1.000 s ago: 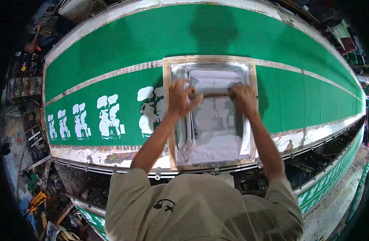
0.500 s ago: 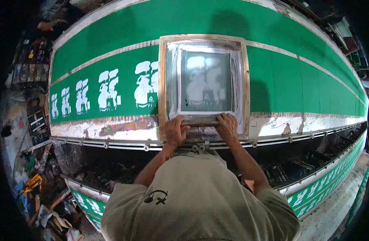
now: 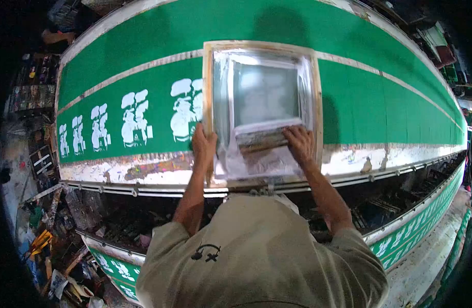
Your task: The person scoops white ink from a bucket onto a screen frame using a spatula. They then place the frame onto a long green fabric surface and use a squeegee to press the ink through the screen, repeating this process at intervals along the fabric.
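A wooden-framed printing screen [image 3: 318,92] lies over green fabric [image 3: 369,102] on a long table. My left hand [image 3: 203,147] is closed on the left rail of this frame, near its lower corner. In my right hand [image 3: 300,145] is the right end of a squeegee [image 3: 261,139] with a worn wooden handle. The squeegee rests tilted across the lower part of the mesh, its left end free. White ink lines the mesh edges, and a pale figure design shows through the middle. White printed figures [image 3: 136,118] stand in a row to the left of the screen.
A metal rail [image 3: 349,177] with small stops runs along the table's near edge. Behind me, a second table carries green printed fabric [image 3: 426,213]. Clutter [image 3: 43,236] lies on the floor at the left. More green fabric stretches beyond the screen.
My left hand has left the squeegee and taken the frame's left rail. My right hand has moved the squeegee slightly away from me, up the mesh, and it now tilts.
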Demonstrator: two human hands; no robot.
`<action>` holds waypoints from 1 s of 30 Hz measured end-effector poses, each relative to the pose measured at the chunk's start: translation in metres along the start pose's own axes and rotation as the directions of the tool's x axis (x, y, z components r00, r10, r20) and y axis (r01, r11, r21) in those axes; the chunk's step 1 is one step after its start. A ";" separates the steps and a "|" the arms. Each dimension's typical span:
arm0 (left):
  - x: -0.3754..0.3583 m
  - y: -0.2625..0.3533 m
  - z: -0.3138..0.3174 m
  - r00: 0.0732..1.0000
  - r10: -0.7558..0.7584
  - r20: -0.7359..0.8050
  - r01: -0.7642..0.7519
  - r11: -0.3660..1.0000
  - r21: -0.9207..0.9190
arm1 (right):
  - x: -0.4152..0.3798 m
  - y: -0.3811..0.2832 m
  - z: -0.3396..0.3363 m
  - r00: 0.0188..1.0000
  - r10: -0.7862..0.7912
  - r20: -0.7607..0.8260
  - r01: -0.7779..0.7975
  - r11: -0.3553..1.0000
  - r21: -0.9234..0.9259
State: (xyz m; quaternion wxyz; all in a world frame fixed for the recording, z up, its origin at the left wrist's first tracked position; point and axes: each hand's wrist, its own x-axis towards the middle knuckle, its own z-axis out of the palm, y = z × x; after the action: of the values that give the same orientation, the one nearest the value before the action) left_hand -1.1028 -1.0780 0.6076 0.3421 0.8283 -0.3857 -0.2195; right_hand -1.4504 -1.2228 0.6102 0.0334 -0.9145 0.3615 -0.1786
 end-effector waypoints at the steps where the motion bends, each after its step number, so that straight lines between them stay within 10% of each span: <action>1: -0.005 0.010 -0.006 0.999 -0.032 0.025 0.034 0.994 -0.105 | 0.035 0.013 0.013 1.000 0.004 -0.030 -0.007 0.995 -0.095; 7: 0.011 0.003 0.011 0.990 -0.050 -0.130 0.025 0.982 -0.186 | 0.179 0.058 0.016 0.981 0.088 -0.173 -0.075 0.994 0.080; 8: 0.012 0.006 0.012 0.991 -0.045 -0.129 0.020 0.982 -0.190 | 0.164 0.046 0.000 0.964 0.267 0.025 -0.267 0.963 0.019; 11: 0.007 0.021 0.009 0.995 -0.068 -0.077 0.055 0.986 -0.160 | 0.086 0.040 -0.042 0.722 0.669 0.179 -0.689 0.718 0.097; 12: 0.005 0.025 0.015 0.992 -0.043 -0.118 0.030 0.993 -0.110 | 0.050 0.053 -0.046 0.718 0.674 0.175 -0.693 0.714 0.096; 14: 0.009 0.024 0.049 0.986 0.012 -0.169 -0.036 0.990 -0.136 | -0.028 0.108 -0.044 0.587 0.699 0.408 -0.755 0.290 0.589; 17: 0.011 0.077 0.138 0.960 0.096 -0.264 -0.136 0.981 -0.137 | -0.053 0.205 -0.060 0.556 0.724 0.408 -0.734 0.199 0.649; 24: -0.052 0.189 0.226 0.980 0.062 -0.191 -0.083 0.991 -0.107 | -0.109 0.327 -0.108 0.546 0.793 0.269 -0.601 0.148 0.785; 30: -0.052 0.178 0.219 0.961 0.241 -0.133 -0.210 0.954 0.212 | -0.148 0.303 -0.096 0.575 0.810 0.118 -0.742 0.455 0.492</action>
State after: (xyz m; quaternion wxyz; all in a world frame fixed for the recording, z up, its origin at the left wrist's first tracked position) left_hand -1.3588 -1.2076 0.5969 0.3112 0.8230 -0.4695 -0.0737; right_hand -1.7808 -1.3395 0.5977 0.3177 -0.5923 0.6815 -0.2894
